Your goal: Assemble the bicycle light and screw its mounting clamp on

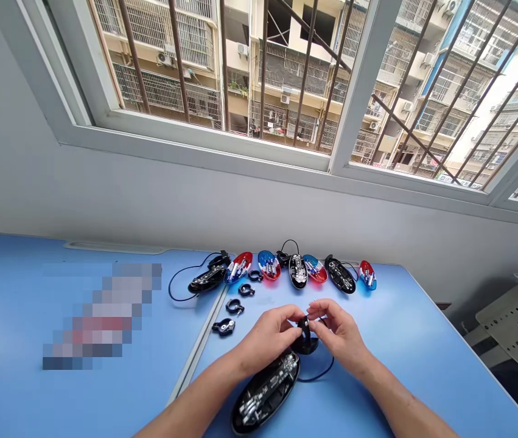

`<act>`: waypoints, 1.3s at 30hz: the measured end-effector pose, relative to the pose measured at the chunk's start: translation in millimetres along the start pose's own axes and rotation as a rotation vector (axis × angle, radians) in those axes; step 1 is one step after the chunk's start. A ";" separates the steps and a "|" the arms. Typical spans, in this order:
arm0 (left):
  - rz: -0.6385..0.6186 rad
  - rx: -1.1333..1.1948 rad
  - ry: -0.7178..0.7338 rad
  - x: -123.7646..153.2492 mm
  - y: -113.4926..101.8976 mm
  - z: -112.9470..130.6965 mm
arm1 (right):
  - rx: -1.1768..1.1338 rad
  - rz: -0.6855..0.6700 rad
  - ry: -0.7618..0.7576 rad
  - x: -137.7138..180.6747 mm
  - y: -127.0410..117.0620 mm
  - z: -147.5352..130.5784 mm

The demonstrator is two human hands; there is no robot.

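In front of me, a small black curved part with a rounded base (305, 345) is held up between both hands. My left hand (273, 333) pinches it from the left with thumb and forefinger. From the right, the thumb and fingertips of my right hand (338, 336) close on its upper edge. Just below the left hand lies a black oval housing (266, 392) with its inside facing up, showing a circuit board. A thin black cable (321, 374) curves from near the housing up towards the right hand. The part's underside is hidden.
Several black ring clamps (224, 327) form a row left of my hands. Along the wall stand more black oval housings (207, 280) with cables, and red-and-blue shells (239, 267) containing batteries. A seam divides the blue tables (423, 353). A blurred-out item (103, 316) lies left.
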State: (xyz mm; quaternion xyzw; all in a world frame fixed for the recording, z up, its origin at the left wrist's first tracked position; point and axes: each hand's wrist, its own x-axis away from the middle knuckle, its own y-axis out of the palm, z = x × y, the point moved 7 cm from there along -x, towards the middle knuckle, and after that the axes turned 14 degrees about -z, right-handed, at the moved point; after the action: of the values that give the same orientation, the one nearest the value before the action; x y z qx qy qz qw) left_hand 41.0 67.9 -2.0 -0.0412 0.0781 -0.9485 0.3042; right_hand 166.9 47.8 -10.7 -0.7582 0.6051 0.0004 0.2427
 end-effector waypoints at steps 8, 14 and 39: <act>0.067 0.070 -0.018 2.5 -4.8 -0.3 | 0.348 -0.020 -0.120 6.9 -7.8 -25.2; 0.097 0.125 0.014 -0.1 -4.2 -7.0 | 0.526 -0.153 -0.208 9.4 0.9 -26.2; 0.015 -0.165 -0.040 2.3 -10.5 -0.8 | 0.610 -0.287 -0.143 9.3 6.0 -20.0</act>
State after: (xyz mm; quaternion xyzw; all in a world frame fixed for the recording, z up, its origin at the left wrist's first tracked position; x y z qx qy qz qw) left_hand 33.1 75.0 -1.0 -0.0844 0.1500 -0.9356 0.3081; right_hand 158.1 30.9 2.0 -0.7261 0.4460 -0.1615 0.4977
